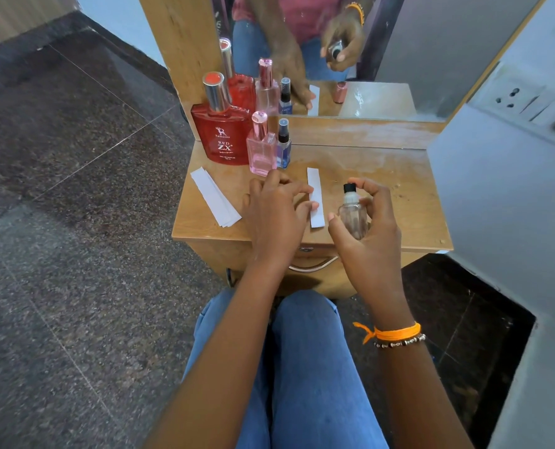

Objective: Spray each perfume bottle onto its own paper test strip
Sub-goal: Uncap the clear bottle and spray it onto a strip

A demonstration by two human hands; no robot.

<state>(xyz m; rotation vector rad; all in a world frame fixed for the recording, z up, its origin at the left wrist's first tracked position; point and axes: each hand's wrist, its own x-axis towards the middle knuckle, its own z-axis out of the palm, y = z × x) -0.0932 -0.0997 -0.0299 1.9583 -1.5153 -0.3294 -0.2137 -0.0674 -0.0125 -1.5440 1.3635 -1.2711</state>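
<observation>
My right hand [366, 228] grips a clear perfume bottle [352, 212] with a black spray top, held upright just right of a white paper strip [315, 197]. My left hand [274, 209] rests on the wooden table [383, 189], fingertips pressing the strip's left edge. At the back left stand a red perfume bottle [222, 128], a pink bottle [261, 147] and a small blue bottle [283, 144]. A stack of spare paper strips [214, 197] lies at the left.
A mirror [350, 53] rises behind the table and reflects the bottles and hands. A drawer handle [313, 265] sits under the front edge. A wall with a socket [509, 98] is close on the right. Dark floor lies to the left.
</observation>
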